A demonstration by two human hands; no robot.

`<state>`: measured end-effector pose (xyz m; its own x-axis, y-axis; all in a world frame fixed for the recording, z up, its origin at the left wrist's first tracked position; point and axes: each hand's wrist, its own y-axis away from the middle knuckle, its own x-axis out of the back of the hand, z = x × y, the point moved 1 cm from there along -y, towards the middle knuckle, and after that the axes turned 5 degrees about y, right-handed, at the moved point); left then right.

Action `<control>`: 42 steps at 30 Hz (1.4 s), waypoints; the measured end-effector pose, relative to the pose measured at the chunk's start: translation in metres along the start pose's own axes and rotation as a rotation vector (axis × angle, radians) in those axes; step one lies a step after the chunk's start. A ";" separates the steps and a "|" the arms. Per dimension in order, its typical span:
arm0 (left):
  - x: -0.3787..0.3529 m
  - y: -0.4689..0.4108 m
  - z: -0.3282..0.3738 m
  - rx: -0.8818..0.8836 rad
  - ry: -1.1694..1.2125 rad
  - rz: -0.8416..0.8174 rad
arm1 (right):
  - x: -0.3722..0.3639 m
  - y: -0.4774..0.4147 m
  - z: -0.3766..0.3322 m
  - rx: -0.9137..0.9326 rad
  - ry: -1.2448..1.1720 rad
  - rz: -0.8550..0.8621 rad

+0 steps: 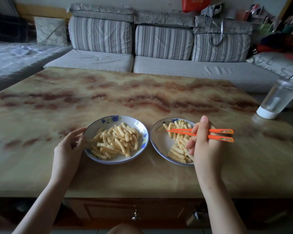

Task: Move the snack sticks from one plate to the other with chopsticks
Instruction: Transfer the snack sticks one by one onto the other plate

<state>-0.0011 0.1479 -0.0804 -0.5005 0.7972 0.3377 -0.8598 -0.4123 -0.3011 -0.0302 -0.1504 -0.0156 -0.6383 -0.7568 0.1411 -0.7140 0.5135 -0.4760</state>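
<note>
plates [131, 122] [161, 142] x2, chopsticks [223, 131] [216, 137] x2, hands [68, 149] [205, 146] x2, bottle [277, 97] x1, striped cushions [100, 35] [163, 40] [220, 46] x3, snack sticks [115, 141] [178, 149] approx. dozens, 2 piles

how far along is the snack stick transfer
Partway: both the left plate and right plate hold snack sticks, and the left pile is bigger. In hand: the right hand holds orange chopsticks over the right plate, tips empty; the left hand holds the left plate's rim. Left: whichever plate is the source still needs emptying.
</note>
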 end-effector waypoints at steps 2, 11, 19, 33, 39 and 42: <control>0.000 0.000 0.000 -0.001 0.003 -0.001 | 0.003 0.001 -0.003 -0.043 -0.077 0.006; -0.001 0.000 -0.001 0.002 -0.001 -0.004 | 0.010 0.000 -0.010 -0.146 -0.266 0.042; -0.001 0.000 0.001 0.009 -0.011 -0.003 | -0.003 0.007 -0.021 -0.207 -0.447 -0.022; 0.000 0.000 0.002 0.002 -0.017 0.000 | -0.056 0.042 -0.022 -0.068 -0.446 -0.443; 0.000 0.001 0.002 0.004 0.000 0.005 | -0.036 0.024 -0.021 -0.080 -0.435 -0.308; -0.001 0.001 0.001 -0.002 0.003 0.001 | -0.012 0.006 -0.016 -0.085 -0.408 -0.154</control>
<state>-0.0016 0.1464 -0.0795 -0.5011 0.7980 0.3347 -0.8591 -0.4123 -0.3033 -0.0312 -0.1321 -0.0063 -0.3685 -0.9162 -0.1577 -0.8239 0.4004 -0.4012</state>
